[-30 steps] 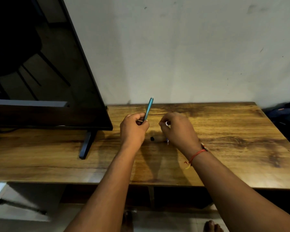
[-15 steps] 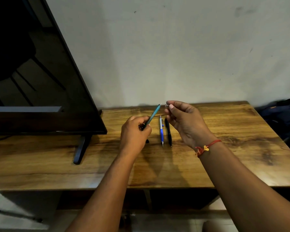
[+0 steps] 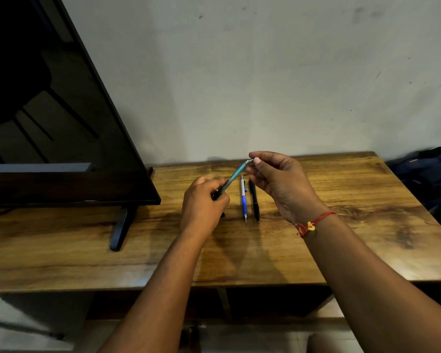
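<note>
My left hand [image 3: 204, 203] grips the lower end of a teal pen [image 3: 236, 175], which slants up to the right above the wooden table [image 3: 341, 238]. My right hand [image 3: 278, 184] pinches a small silvery part at the pen's upper tip between thumb and forefinger. Below the hands, a blue and silver pen [image 3: 244, 200] and a black pen [image 3: 254, 201] lie side by side on the table, tips toward me. A small black piece [image 3: 222, 214] lies on the table just beside my left hand.
A large dark TV screen [image 3: 49, 123] stands on the table's left part, its black foot [image 3: 121, 229] reaching toward the front edge. A grey wall rises behind. A dark blue bag [image 3: 428, 174] lies beyond the table's right edge.
My right hand rose from the table to the teal pen's upper tip, uncovering the blue and black pens. The teal pen tilted further to the right. The view shifted slightly.
</note>
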